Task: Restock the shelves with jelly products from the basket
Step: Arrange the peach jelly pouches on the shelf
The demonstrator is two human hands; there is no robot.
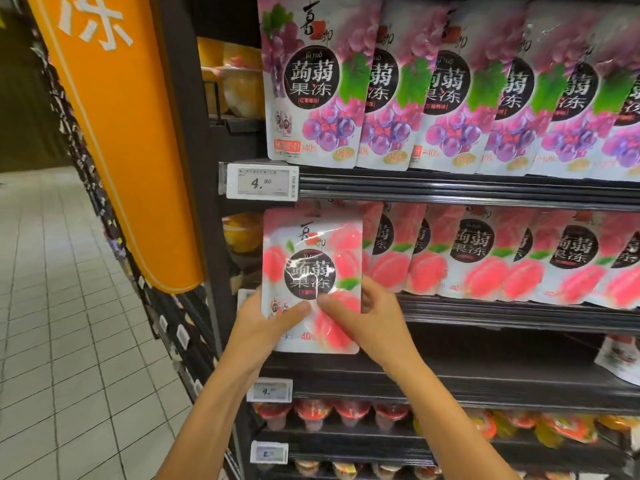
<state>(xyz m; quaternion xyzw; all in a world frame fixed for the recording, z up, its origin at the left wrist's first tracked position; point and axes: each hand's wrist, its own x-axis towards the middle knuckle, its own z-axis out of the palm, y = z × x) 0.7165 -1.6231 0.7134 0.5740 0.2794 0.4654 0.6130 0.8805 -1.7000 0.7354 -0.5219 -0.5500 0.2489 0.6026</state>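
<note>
A pink peach jelly pouch [313, 258] stands upright in front of the left end of the peach shelf [519, 310]. My left hand [266, 323] grips its lower left edge, thumb across the front. My right hand [363, 317] holds the lower right side, thumb on the front and fingers behind. Both thumbs nearly meet at the pouch's middle. A row of matching peach pouches [485, 258] stands on that shelf to the right. The basket is out of sight.
Purple grape jelly pouches [433, 91] fill the shelf above, with a 4.90 price tag [262, 181] on its rail. Jelly cups [346, 412] line the lower shelves. An orange sign [117, 133] hangs at the left; the tiled aisle floor [69, 323] lies beyond it.
</note>
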